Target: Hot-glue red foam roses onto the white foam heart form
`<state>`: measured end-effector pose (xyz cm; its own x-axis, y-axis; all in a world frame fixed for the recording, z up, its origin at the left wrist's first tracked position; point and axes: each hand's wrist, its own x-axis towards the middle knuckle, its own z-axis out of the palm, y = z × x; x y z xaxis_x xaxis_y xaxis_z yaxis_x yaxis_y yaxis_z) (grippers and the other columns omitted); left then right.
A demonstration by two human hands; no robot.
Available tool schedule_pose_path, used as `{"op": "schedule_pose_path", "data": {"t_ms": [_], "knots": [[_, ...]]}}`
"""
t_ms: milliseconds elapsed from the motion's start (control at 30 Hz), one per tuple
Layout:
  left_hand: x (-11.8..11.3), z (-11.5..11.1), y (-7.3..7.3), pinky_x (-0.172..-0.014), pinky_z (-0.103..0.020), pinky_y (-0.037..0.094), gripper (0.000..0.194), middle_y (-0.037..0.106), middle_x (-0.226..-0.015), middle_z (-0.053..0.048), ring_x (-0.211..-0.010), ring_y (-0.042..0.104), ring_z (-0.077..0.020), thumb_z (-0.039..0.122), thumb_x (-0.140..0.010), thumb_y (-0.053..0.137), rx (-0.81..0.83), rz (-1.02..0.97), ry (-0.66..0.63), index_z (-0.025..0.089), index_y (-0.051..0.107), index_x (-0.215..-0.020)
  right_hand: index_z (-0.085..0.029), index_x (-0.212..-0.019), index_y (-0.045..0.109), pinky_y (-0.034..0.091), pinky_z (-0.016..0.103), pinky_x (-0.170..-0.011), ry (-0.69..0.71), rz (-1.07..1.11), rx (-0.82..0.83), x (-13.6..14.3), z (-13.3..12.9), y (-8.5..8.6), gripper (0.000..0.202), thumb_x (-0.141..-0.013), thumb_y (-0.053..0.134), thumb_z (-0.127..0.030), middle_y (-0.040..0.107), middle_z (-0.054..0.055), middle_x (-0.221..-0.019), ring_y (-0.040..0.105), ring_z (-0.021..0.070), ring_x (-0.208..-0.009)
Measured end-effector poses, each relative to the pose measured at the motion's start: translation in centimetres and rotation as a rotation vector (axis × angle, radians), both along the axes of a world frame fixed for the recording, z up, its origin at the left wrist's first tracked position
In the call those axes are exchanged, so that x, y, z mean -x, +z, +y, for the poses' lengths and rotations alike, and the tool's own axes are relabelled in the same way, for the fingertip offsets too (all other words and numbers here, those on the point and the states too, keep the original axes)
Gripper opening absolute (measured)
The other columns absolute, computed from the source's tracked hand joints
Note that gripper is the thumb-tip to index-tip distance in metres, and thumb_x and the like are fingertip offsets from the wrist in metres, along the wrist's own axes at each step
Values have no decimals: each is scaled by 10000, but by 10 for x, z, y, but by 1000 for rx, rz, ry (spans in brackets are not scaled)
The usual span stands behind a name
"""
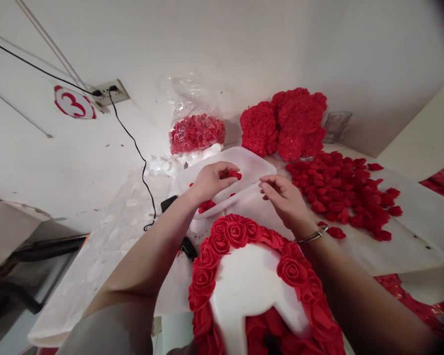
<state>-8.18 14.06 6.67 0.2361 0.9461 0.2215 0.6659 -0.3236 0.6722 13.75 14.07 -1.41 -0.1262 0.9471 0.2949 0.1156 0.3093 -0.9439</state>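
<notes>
The left hand [211, 180] reaches over a clear plastic tray [257, 165] and pinches a small red foam rose [235, 174] between the thumb and the tips of the first fingers [227, 170]. The rose sits at the very ends of those fingers, just above the inside of the tray, with its petals turned toward the right hand. A few more red roses lie at the tray's near rim, under the left wrist.

The right hand [286, 197] hovers just beside the tray's right edge, its fingers [268, 186] loosely curled and spread, gripping nothing; their tips point at the held rose and stand near it without touching. A thin bracelet [313, 237] circles the right wrist.

Below both hands, close to the person, stands a white foam shape [253, 283] partly covered by a band of red roses [237, 231] stuck along its curved upper edge and down both sides; its middle is bare white.

On the surface [410, 231] to the right of the right hand lies a loose heap of red roses [346, 192]. Behind it stand rounded shapes wholly covered in roses [284, 123], and left of these a clear bag of roses [197, 130]. A black cable [140, 162] runs from a wall socket [109, 92] down to the surface's left side.
</notes>
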Motion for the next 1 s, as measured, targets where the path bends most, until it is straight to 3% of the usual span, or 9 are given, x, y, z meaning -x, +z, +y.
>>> {"op": "schedule_pose_path", "data": {"t_ms": [167,333,467,567,633,700,800,867,1000], "knots": [[-17,-30,17,-832,-292,541,426,706,-1006,-46,-844,666,-130,142,-773,679,-40,-69,-47,192,556,-1178,-215,-1112,707,562,347,-757,176,15,-92,12,-4,47,438,-730,798,-408,738,40,-994,673,192,-861],[-21,-35,18,-882,-302,549,404,714,-1052,-62,-910,683,-140,131,-786,645,-19,-107,-88,190,525,-1168,-204,-1004,746,564,344,-727,189,60,-96,21,-7,49,316,-756,756,-400,769,38,-921,685,185,-784],[11,-53,25,-920,-331,559,454,692,-1198,-130,-1011,696,-173,255,-838,636,-85,-140,-91,168,513,-1266,-217,-977,771,593,357,-747,117,116,-45,14,-15,41,278,-754,772,-381,771,28,-872,694,173,-733],[62,-83,23,-960,-336,541,458,681,-1245,-132,-1102,679,-188,362,-907,543,-123,-15,173,172,490,-1321,-223,-954,777,618,357,-730,49,179,25,4,-23,34,232,-783,752,-378,769,30,-855,703,168,-721],[98,-108,14,-952,-333,530,445,688,-1241,-113,-1122,670,-194,426,-945,459,-9,212,441,190,504,-1319,-222,-915,775,628,346,-703,23,219,64,-2,-27,28,216,-772,764,-384,763,29,-845,699,161,-710],[123,-131,-3,-864,-364,536,419,729,-1111,-110,-1001,696,-236,473,-909,499,141,351,547,181,608,-1190,-219,-866,769,629,325,-667,19,248,95,-6,-28,22,218,-737,793,-394,753,24,-813,688,150,-682],[137,-156,-36,-757,-334,512,354,747,-950,-67,-866,694,-247,488,-747,686,332,456,484,205,691,-959,-215,-806,754,619,300,-617,38,269,128,-6,-29,15,238,-697,823,-415,738,22,-763,676,143,-649],[134,-164,-57,-758,-321,497,391,743,-982,-62,-909,686,-265,486,-655,765,406,508,430,218,693,-931,-216,-781,741,612,290,-599,45,274,140,-4,-30,14,260,-680,838,-436,728,20,-733,671,142,-633],[125,-166,-80,-795,-356,480,389,723,-1024,-108,-988,659,-313,457,-660,760,454,568,401,203,670,-939,-226,-774,735,609,289,-593,40,271,136,-3,-33,14,312,-657,857,-489,714,14,-708,657,139,-608]]}}
